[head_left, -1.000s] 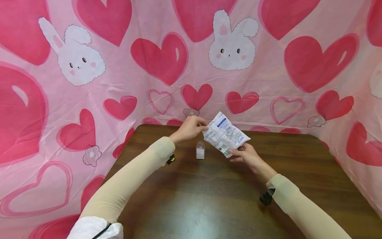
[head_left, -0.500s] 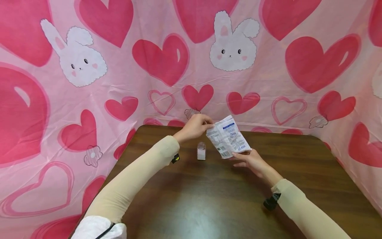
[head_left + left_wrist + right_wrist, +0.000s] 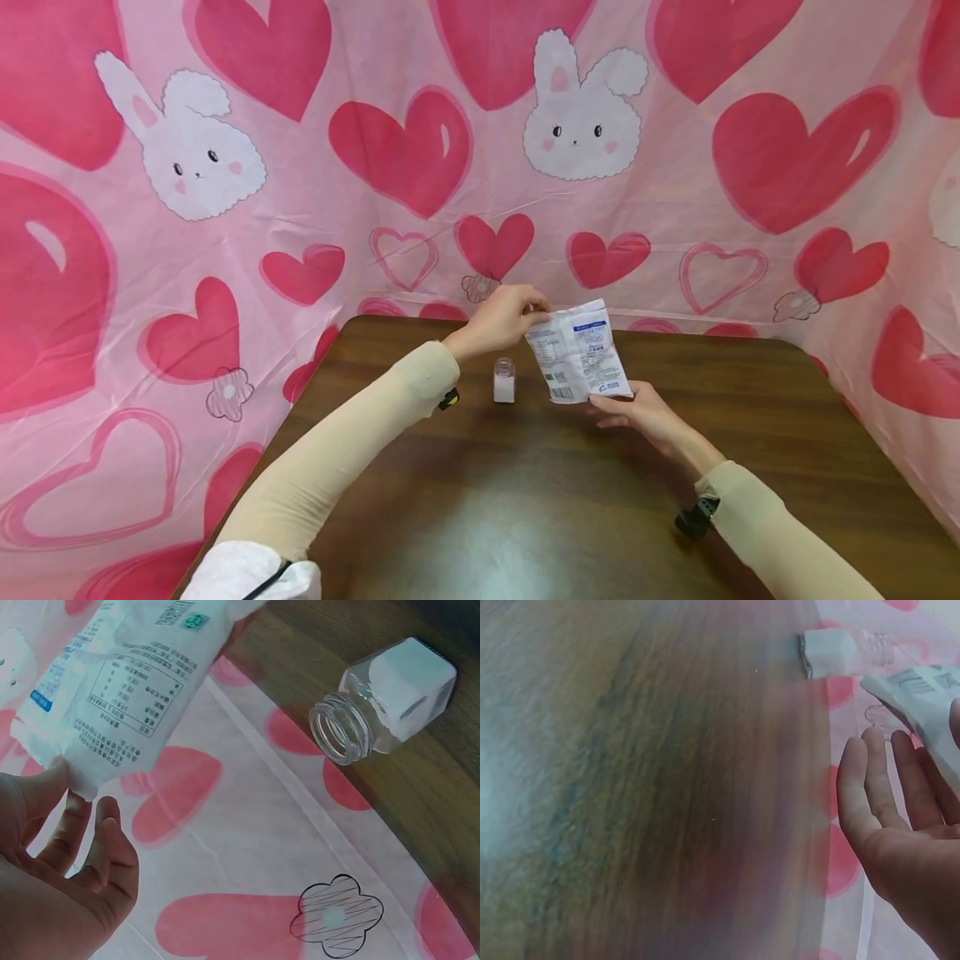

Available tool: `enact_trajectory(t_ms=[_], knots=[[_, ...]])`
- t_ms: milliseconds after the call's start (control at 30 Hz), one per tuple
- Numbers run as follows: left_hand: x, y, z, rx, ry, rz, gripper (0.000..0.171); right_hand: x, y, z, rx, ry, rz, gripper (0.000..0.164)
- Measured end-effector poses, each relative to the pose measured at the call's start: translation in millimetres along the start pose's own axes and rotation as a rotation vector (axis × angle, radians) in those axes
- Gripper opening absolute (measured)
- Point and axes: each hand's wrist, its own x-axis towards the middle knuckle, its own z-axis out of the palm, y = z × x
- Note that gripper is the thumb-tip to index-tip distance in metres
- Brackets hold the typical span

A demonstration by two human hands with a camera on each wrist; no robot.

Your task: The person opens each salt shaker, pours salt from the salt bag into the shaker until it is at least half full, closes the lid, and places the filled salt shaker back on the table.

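A white plastic packet [image 3: 581, 354] with blue and black print hangs nearly upright between both hands. At its upper left corner my left hand [image 3: 506, 318] pinches it between thumb and fingers, seen close in the left wrist view. My right hand [image 3: 651, 415] grips the lower right corner, thumb on the printed face and fingers behind. In the right wrist view, only part of the packet [image 3: 934, 697] shows above the fingers. Just left of the packet, a small clear square jar [image 3: 397, 697] stands uncapped on the table, part-filled with something white.
The dark wooden table [image 3: 480, 500] reaches back to a pink cloth [image 3: 420, 183] printed with hearts and rabbits, which also hangs along both sides. A dark wrist device [image 3: 697, 517] sits on the right forearm.
The packet has turned from a slant to nearly upright and shifted a little right. Both hands moved right with it, the right one also slightly lower. The jar stayed put.
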Motion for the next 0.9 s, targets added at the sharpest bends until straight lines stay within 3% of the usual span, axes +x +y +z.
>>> enact_trajectory(t_ms=[233,533,767,900], knots=[[3.6,10.0,3.3,0.09,-0.03,0.072,0.011,-5,-4,10,-0.083,0.007,-0.023,0.055],[2.5,24.6,9.2,0.199,-0.088,0.115,0.012,-8,-4,23,-0.284,0.052,-0.09,0.05],[0.1,33.0,13.5,0.192,-0.126,0.13,0.016,-8,-2,29,-0.362,0.08,-0.128,0.05],[-0.5,33.2,16.8,0.17,-0.125,0.147,0.015,-7,-1,32,-0.376,0.05,-0.175,0.052]])
